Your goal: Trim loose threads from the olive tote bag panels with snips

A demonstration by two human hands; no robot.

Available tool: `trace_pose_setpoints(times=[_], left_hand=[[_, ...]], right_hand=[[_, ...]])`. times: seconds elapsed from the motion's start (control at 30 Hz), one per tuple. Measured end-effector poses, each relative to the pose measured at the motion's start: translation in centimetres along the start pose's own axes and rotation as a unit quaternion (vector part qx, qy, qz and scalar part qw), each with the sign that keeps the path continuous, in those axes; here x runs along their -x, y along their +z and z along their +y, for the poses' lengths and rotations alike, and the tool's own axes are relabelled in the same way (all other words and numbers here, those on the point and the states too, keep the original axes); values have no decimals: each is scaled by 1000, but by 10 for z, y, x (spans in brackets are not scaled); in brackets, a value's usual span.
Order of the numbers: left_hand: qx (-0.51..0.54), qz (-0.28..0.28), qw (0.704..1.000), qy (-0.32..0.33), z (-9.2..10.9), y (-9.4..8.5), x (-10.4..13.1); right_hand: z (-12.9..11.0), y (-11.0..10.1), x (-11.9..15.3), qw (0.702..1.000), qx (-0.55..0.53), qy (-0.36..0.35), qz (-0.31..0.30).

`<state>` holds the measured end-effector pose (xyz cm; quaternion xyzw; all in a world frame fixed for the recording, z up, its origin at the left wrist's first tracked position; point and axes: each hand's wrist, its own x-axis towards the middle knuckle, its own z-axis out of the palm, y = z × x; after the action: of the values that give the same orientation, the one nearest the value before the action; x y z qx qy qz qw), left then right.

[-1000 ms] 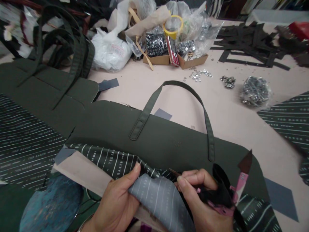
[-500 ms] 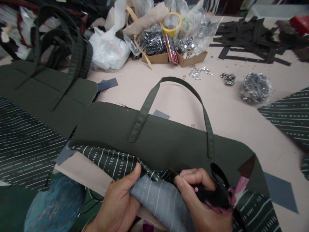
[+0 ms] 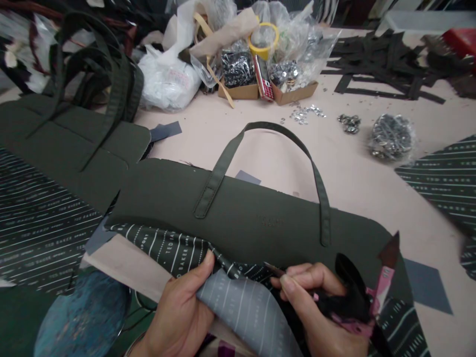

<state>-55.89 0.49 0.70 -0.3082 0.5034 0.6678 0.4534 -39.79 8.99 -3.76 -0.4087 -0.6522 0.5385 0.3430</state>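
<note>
My left hand (image 3: 186,297) pinches the dark green striped lining fabric (image 3: 178,250) with its thumb on top. The grey reverse side of the lining (image 3: 241,302) is folded over between my hands. Pink-and-black scissors (image 3: 375,302) are held in my right hand (image 3: 312,297), with a broad brown-tinted blade sticking up on the right. From between the right thumb and fingers a thin dark point (image 3: 273,269) reaches over the lining; whether it belongs to the scissors I cannot tell. Behind both hands lies a dark green bag panel (image 3: 238,213) with a looped handle (image 3: 275,126).
More dark green panels with handles (image 3: 104,144) lie at left. Boxes of metal fittings (image 3: 293,91), a phone (image 3: 263,79) and plastic bags (image 3: 167,79) stand at the back. A wrapped bundle of fittings (image 3: 392,136) and dark strips (image 3: 383,64) lie right. A blue stool (image 3: 82,317) is below.
My right hand has moved slightly right with the scissors, drawing the thin point away from the lining a little. The left hand keeps its hold, almost unmoved. The embossed mark on the panel shows more clearly.
</note>
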Motion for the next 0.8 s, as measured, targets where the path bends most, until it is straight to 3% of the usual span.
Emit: trace_pose_setpoints(times=[0.27,0.5,0.8], left_hand=[[-2,-1,1000,5,1,-3,1],[-9,-35,999,-1,1,-8,-5],[-24,-35,999,-11,1,-11,-3]], right_hand=[[-9,2,-2,998,45,-42,8],[-10,11,-5,994,60,-83,25],[-7,12,-4,995,67,-70,34]])
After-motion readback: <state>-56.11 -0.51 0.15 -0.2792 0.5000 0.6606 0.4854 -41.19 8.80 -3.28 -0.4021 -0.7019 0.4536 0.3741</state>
